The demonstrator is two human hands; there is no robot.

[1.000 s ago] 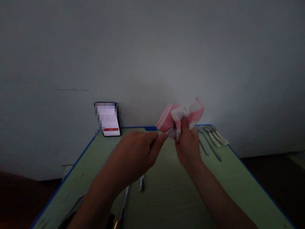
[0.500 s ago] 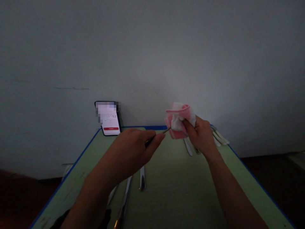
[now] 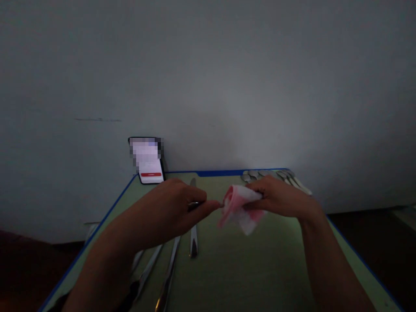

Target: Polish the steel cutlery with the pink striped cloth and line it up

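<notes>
My left hand (image 3: 177, 208) is closed around the handle of a thin metal piece of cutlery (image 3: 194, 203). Its far end goes into a pink-and-white cloth (image 3: 243, 208), so I cannot tell what kind it is. The cloth is pinched between the thumb and fingers of my right hand (image 3: 276, 197) and bunched around that end. Both hands are above the green tabletop (image 3: 247, 273). Beyond my left hand, a table knife (image 3: 193, 242) lies on the table, partly hidden by the fingers.
More metal cutlery (image 3: 169, 273) lies under my left forearm. Several spoons (image 3: 253, 174) and pale-handled utensils (image 3: 299, 183) lie at the back right. A lit phone (image 3: 151, 167) leans on the wall (image 3: 208, 86) at the back left. Blue edging (image 3: 217, 173) borders the table.
My right hand and the cloth have come down and nearer, the cloth now hanging lower. Spoons at the back right have come into view. My left hand still grips the cutlery, shifted slightly left.
</notes>
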